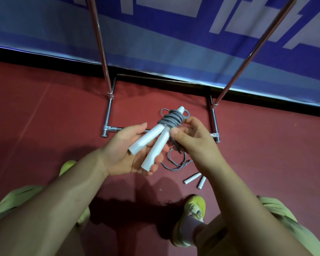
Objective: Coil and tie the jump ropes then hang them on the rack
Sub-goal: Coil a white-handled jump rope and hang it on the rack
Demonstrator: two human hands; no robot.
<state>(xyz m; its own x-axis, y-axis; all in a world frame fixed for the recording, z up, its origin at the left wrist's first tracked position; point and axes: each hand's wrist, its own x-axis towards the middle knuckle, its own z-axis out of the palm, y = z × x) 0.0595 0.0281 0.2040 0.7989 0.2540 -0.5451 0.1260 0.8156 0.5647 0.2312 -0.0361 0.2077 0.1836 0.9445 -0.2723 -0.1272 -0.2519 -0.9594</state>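
Note:
I hold one jump rope in front of me: two white handles (151, 143) side by side, with grey cord (172, 118) wound in several turns around their upper ends. My left hand (129, 154) lies under the handles, palm up, fingers curled round them from below. My right hand (194, 139) pinches the cord beside the wraps with thumb and fingers. A second jump rope lies on the floor: loose grey cord (175, 161) and two white handles (195, 179). The metal rack (107, 115) stands just beyond my hands.
The rack's two chrome uprights (98, 39) rise out of view; its base bars form a rectangle on the red floor. A blue and white banner (174, 34) hangs behind it. My two shoes (192, 217) show at the bottom.

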